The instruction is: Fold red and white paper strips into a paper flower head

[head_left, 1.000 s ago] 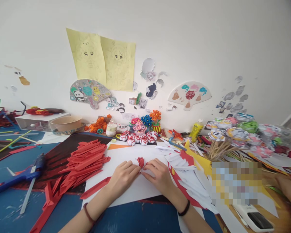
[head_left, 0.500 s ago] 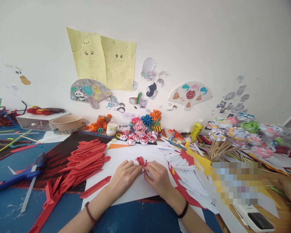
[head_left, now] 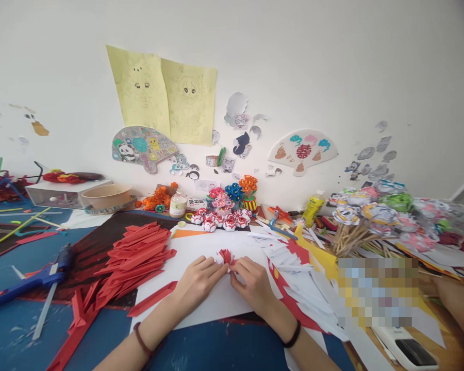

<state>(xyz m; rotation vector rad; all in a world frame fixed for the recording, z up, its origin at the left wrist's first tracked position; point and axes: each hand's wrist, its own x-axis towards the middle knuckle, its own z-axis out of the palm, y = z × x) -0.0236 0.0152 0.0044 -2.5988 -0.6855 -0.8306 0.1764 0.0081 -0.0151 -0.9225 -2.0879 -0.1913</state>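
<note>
Between my two hands, over a white paper sheet [head_left: 204, 304], is a small red-and-white folded paper flower [head_left: 225, 255]. My left hand [head_left: 201, 278] pinches it from the left, fingers closed. From the right, my right hand [head_left: 251, 281] grips its lower edge between thumb and fingers. The flower's underside is hidden by my fingers. A heap of folded red paper strips [head_left: 139, 252] lies left of my hands, with one single red strip [head_left: 152, 299] close to my left forearm. Folded white paper strips [head_left: 297, 278] are spread to the right.
Finished red-and-white paper flowers [head_left: 229, 222] stand in a cluster behind my hands. A blue glue gun [head_left: 42, 278] lies at left. Paper flowers on sticks [head_left: 348, 214] and a white device [head_left: 404, 345] are at right. Another person's hand [head_left: 458, 304] shows at the right edge.
The flower has turned slightly between my fingers, while both my hands stay almost in place. At the right edge, the other person's hand has moved further into view.
</note>
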